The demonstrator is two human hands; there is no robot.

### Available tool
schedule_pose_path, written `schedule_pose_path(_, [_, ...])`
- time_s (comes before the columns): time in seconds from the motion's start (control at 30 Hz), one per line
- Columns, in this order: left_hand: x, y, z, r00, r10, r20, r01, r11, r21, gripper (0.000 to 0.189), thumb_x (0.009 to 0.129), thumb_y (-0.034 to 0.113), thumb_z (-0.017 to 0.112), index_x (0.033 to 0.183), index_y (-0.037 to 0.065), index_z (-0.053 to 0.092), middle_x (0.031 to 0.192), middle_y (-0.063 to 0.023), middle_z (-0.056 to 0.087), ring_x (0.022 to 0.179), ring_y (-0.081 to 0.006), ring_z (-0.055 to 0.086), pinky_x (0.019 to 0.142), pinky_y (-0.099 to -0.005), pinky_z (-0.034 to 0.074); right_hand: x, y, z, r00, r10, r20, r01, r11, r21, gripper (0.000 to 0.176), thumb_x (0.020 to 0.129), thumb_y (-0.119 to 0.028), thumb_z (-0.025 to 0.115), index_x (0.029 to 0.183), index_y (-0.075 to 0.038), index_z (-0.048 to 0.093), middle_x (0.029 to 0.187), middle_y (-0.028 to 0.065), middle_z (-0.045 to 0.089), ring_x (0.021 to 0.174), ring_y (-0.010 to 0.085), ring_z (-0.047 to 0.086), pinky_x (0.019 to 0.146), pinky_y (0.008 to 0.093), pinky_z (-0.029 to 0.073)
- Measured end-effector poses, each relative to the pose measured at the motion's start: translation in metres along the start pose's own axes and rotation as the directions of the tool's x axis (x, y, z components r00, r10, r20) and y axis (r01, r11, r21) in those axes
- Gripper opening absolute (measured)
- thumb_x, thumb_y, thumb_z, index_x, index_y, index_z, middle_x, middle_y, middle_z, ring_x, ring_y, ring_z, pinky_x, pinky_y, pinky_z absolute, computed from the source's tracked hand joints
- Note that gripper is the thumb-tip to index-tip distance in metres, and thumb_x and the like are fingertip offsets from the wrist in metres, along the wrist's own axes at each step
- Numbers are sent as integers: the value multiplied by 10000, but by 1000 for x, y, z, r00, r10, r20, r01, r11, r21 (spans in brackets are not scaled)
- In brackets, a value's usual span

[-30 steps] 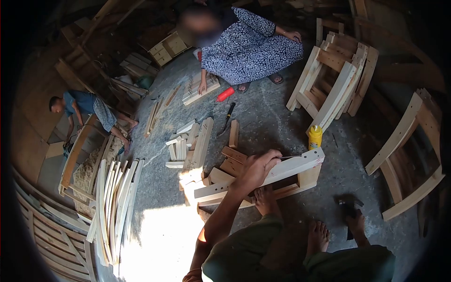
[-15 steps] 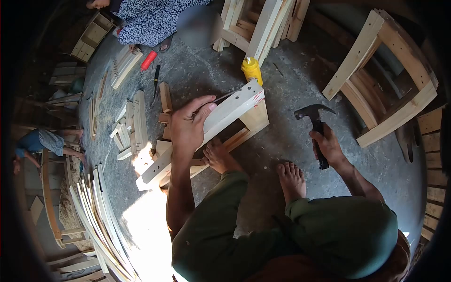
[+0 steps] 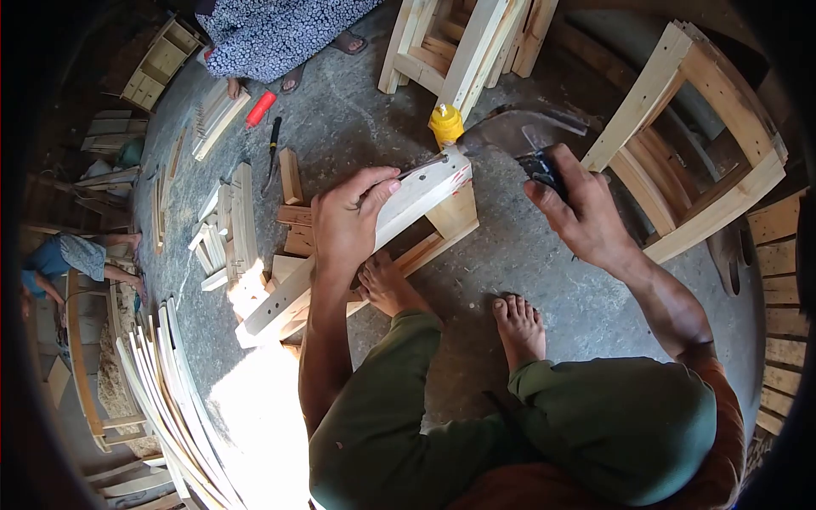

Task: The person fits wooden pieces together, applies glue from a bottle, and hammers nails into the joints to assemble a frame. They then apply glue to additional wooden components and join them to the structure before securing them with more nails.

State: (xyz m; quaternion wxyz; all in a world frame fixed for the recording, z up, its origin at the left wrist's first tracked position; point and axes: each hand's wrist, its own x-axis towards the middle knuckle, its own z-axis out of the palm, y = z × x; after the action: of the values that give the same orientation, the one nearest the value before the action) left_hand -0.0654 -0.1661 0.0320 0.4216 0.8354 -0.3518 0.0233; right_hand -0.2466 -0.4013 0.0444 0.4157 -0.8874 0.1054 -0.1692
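Note:
My left hand (image 3: 350, 217) is closed round a thin metal rod (image 3: 422, 165), pinched between thumb and fingers. The rod's far end meets the top of a pale wooden beam (image 3: 421, 194) that has dark holes near both ends. This beam is part of a wooden frame on the floor, beside my left foot. Gripped in my right hand (image 3: 586, 212) is a black hammer (image 3: 518, 136), raised and blurred by motion, its head close to the beam's far end. A yellow bottle (image 3: 445, 126) stands just beyond that end.
Wooden frames stand at the top and right (image 3: 663, 127). Left of the beam lie wood blocks (image 3: 291, 177), a black-handled tool (image 3: 274, 144), a red bottle (image 3: 261, 110) and long curved strips (image 3: 166, 382). One person (image 3: 272, 38) is at the top, another (image 3: 81, 259) at far left.
My right hand has raised the hammer up and left, towards the beam's far end. The rod's tip now sits nearer that end. The person at the top has shifted left.

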Motion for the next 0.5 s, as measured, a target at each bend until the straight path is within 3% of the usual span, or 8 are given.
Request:
schedule_pose_path(0.03, [0,-1,0,999,32,-13,-32,999,16,180,883,160,744,1032,60,751,931,-130,745,816,-218,727,749,-309,531,5,2,4,992,-119,-32,119,993,8,261,970,-191,620,1104,4,509,651,201,579,578,383,644,554,443,489])
schedule_pose_path(0.17, [-2,-1,-2,999,41,-14,-41,999,-14,172,886,156,740,1028,59,750,925,-131,745,805,-224,728,745,-310,533,19,-12,6,985,-168,29,170,984,-55,234,966,-153,632,1067,12,500,619,226,580,559,390,653,505,463,469])
schedule_pose_path(0.23, [-2,3,-5,999,-30,36,31,999,-9,196,905,178,732,1051,49,751,974,-103,760,871,-151,707,818,-278,516,23,-10,9,982,-176,63,181,979,-98,231,970,-151,626,1065,16,497,617,228,584,560,391,655,507,463,474])
schedule_pose_path(0.37, [0,1,-4,997,-59,43,59,998,-3,197,910,180,727,1052,46,749,978,-107,758,883,-149,704,822,-277,514,26,-11,6,968,-223,117,239,959,-150,220,974,-130,609,1074,25,489,610,236,592,560,393,658,505,461,483])
schedule_pose_path(0.43, [-1,-4,-1,999,54,-6,-54,998,-44,163,892,143,732,1026,52,745,926,-138,744,799,-223,730,735,-315,537,25,-20,5,973,-215,84,226,961,-159,214,974,-124,608,1072,27,492,612,237,593,562,395,658,503,461,482])
schedule_pose_path(0.5, [-1,-6,1,999,46,-1,-46,997,-61,161,893,142,730,1026,52,744,930,-140,744,805,-227,732,737,-318,539,25,-22,5,976,-213,43,217,962,-166,208,975,-118,607,1070,29,495,613,239,594,564,397,659,501,462,481])
